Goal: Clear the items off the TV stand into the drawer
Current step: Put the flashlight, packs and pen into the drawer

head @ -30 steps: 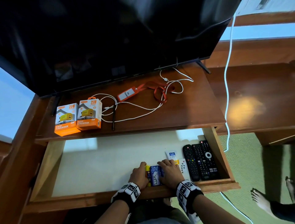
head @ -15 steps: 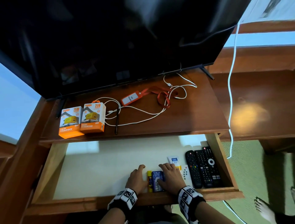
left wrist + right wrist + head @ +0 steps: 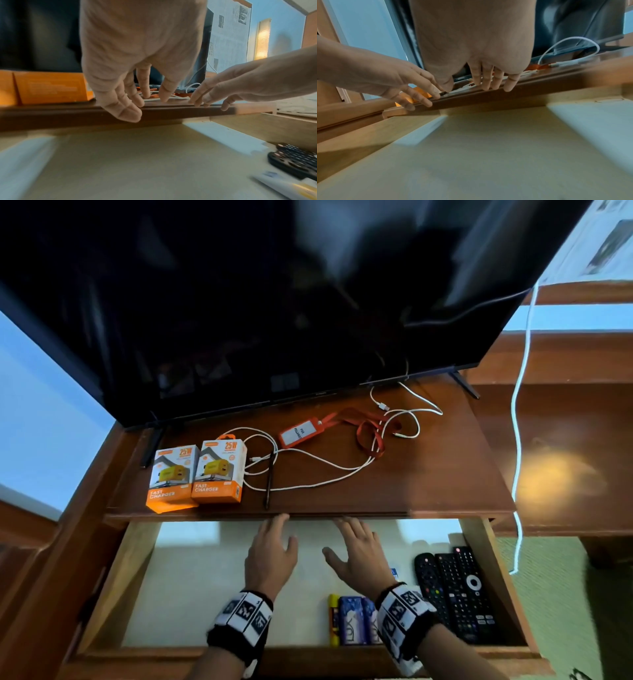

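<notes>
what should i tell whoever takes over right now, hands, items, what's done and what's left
Left hand and right hand: both open and empty, fingers reaching over the open wooden drawer toward the stand's front edge.
In the drawer: three black remotes, blue soap packets, a thin yellow stick, and a white item mostly hidden by the right wrist.
Left on the brown wooden TV stand: two orange-and-white charger boxes, tangled white cables, an orange lanyard with card holder, a thin black pen.

Drawer (image 3: 137,559): left and middle floor bare; remotes (image 3: 455,594) and soap packs (image 3: 352,625) crowd right. TV stand (image 3: 428,474): cables (image 3: 325,463), charger boxes (image 3: 197,474) block front; right end bare.
</notes>
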